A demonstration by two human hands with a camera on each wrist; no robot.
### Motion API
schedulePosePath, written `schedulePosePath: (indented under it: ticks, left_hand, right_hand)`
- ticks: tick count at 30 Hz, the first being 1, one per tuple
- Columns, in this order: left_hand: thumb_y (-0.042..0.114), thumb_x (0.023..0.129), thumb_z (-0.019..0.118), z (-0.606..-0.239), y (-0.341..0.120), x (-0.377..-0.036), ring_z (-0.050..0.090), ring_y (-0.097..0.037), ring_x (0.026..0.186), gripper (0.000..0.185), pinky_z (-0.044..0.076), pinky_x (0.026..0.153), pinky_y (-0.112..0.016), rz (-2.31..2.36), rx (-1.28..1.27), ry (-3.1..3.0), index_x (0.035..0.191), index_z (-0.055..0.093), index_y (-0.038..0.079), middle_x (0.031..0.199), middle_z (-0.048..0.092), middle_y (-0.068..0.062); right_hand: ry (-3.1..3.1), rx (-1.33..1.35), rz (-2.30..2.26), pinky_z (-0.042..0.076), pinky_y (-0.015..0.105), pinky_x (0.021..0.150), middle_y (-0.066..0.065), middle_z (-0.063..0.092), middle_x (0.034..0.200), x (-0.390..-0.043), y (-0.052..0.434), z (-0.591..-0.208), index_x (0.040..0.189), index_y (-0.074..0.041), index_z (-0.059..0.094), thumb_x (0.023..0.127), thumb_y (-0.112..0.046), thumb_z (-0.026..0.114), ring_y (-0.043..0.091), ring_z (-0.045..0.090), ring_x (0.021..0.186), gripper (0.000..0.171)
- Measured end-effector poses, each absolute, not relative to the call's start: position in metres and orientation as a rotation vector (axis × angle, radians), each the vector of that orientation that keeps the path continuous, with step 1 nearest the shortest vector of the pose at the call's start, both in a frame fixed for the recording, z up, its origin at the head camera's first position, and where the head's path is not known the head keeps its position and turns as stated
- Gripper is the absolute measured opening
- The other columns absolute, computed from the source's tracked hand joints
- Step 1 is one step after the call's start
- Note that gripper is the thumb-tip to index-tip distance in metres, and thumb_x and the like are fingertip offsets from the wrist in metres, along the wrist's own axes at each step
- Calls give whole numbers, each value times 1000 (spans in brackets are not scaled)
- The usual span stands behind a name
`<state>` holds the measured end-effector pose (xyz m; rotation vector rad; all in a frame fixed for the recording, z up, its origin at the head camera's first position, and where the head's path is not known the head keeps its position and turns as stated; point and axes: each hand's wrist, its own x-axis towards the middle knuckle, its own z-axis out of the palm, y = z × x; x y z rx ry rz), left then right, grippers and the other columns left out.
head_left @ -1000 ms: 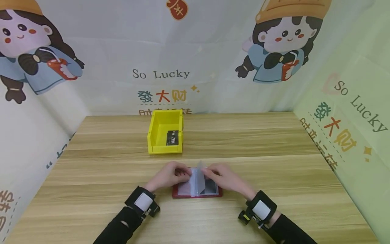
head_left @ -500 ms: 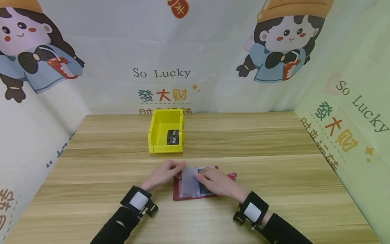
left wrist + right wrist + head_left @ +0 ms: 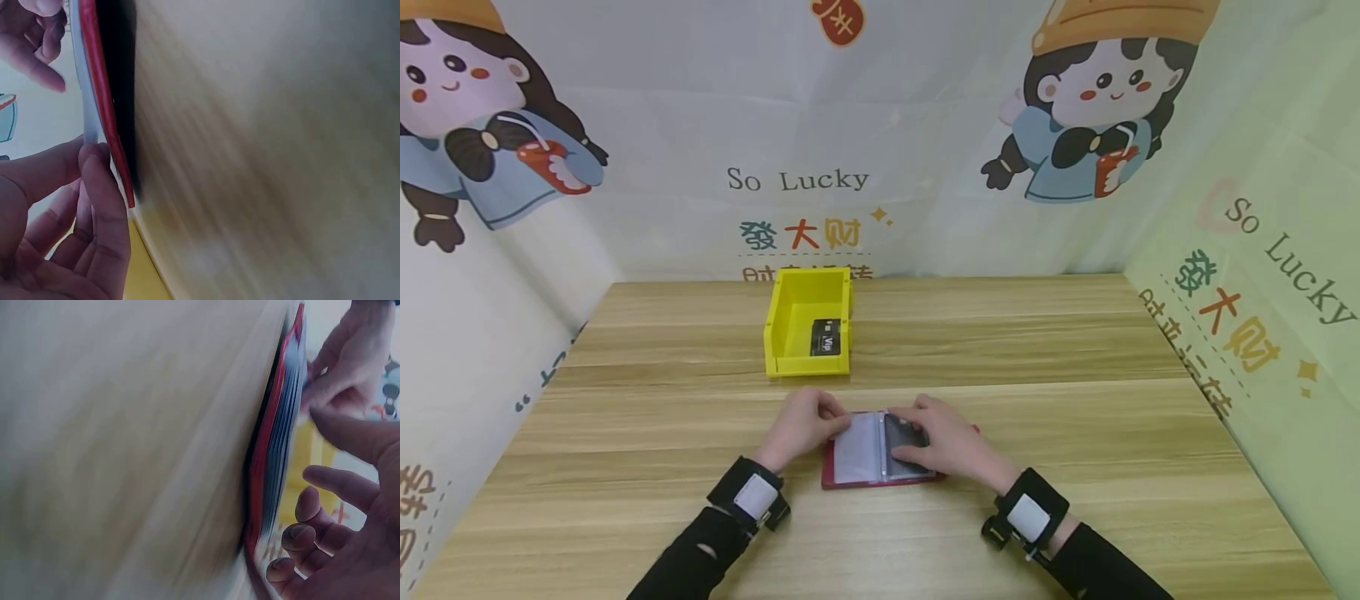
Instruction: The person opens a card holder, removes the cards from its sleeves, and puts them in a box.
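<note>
My head camera looks forward and down over the wooden table (image 3: 1075, 358). Each wrist camera sits very near, along the table surface, and both share the red-covered card holder with clear plastic sleeves (image 3: 880, 450) (image 3: 103, 106) (image 3: 275, 444).

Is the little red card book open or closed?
Open. The red card book lies spread flat on the table, clear pages showing; the left hand and right hand hold its sides.

Staged recording booth, not a real room: wood-look worktop (image 3: 1075, 350) boxed in w/ cartoon "So Lucky" backdrop sheets (image 3: 797, 179) on 3 sides.
</note>
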<state>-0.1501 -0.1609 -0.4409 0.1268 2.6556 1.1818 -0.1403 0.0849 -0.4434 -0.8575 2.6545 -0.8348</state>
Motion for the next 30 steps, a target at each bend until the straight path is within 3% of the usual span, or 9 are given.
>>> schedulePosePath:
  ticks: [7,12,18,30]
  left_hand:
    - [11,86,78,-439,-156,-149,54,-15,65,12,44,60,-25,1103,68,2755,92,71,3,72,62,-5]
    - [5,85,77,-436,-147,-148,53,-16,69,13,45,62,-26,1056,174,2813,93,68,3,77,59,-4]
    - [11,89,75,-432,-126,-144,57,-12,71,7,50,66,-24,1066,363,2737,94,76,6,80,69,-2]
    - [15,89,76,-437,-119,-148,57,-10,59,13,44,54,-21,1137,260,2659,92,75,3,70,68,-3]
  right_hand:
    - [2620,-824,-842,36,21,65,7,55,99,-151,104,-447,144,0,52,85,-37,80,13,44,81,76]
    - [2576,-808,-863,40,22,69,7,56,98,-156,111,-449,144,0,52,83,-35,81,14,47,83,75]
    - [2548,-756,-883,41,23,71,7,58,101,-159,115,-452,143,-2,54,83,-32,82,15,49,86,73]
    - [2508,-746,-934,42,21,70,5,57,98,-165,116,-452,142,1,53,81,-30,84,13,49,84,75]
